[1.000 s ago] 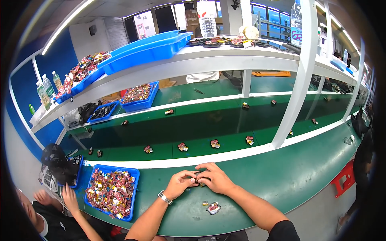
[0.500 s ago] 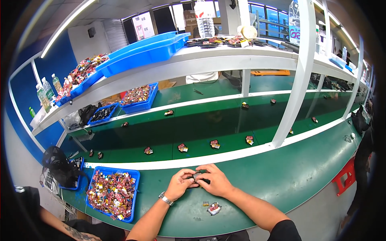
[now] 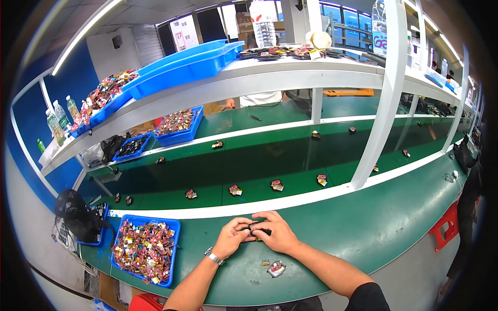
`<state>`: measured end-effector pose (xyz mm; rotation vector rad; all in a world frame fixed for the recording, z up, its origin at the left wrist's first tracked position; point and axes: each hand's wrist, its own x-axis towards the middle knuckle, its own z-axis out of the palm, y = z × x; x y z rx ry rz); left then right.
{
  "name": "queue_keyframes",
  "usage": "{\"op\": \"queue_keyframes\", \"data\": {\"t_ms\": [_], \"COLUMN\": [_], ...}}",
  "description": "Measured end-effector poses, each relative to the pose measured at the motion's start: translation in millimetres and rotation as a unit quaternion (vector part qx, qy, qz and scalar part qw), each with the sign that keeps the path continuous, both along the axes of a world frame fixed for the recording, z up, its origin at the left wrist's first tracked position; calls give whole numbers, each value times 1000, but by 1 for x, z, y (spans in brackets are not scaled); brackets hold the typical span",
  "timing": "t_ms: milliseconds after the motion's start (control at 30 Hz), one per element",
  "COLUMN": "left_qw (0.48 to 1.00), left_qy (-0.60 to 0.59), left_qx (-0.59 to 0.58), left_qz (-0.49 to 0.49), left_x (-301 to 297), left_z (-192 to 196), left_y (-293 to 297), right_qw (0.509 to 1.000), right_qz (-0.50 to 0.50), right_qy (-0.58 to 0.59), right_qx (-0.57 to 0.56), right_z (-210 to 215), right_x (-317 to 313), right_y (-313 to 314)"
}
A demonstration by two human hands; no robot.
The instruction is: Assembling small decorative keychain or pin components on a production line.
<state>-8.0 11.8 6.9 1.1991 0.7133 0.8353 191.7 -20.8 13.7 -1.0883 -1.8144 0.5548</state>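
Observation:
My left hand, a metal-banded watch on its wrist, and my right hand meet over the green worktable. Between their fingertips they pinch a small black part, mostly covered by the fingers; a bit of yellow shows beneath it. Just nearer than the hands lies a small assembly in red, white and black. Beside it on the left is a tiny yellow-and-dark piece. To the left of my left forearm stands a blue tray heaped with small red, white and yellow parts.
Beyond a white rail, similar assemblies are spaced along a green strip. A white post rises at right, holding up a shelf with blue trays and bottles. A black bag sits far left; a red stool stands at right.
My fingers shift slightly around the black part, and more yellow shows under it. The person at the lower left has left view, uncovering something red. Another person's hand appears across the table.

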Motion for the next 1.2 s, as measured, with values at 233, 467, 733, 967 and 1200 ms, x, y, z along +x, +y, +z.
{"op": "queue_keyframes", "data": {"t_ms": [233, 467, 733, 967, 1200], "left_qw": [1000, 999, 997, 997, 997], "left_qy": [0, -8, -19, -7, -1], "left_qx": [3, 24, 27, 23, 21], "left_qz": [6, 42, 66, 76, 70], "left_x": [1, 3, 7, 9, 10], "left_z": [-2, -8, -7, -9, -6], "left_y": [0, -2, -4, -3, -2], "right_qw": [999, 999, 1000, 999, 986], "right_qz": [2, 5, -6, -18, -34], "right_qy": [18, 33, 16, -3, -36], "right_qx": [-45, -4, 9, 36, 157], "right_z": [-11, -10, -8, -4, 3], "right_x": [-4, -9, -9, -11, -10], "right_y": [1, 3, 1, 2, 1]}}
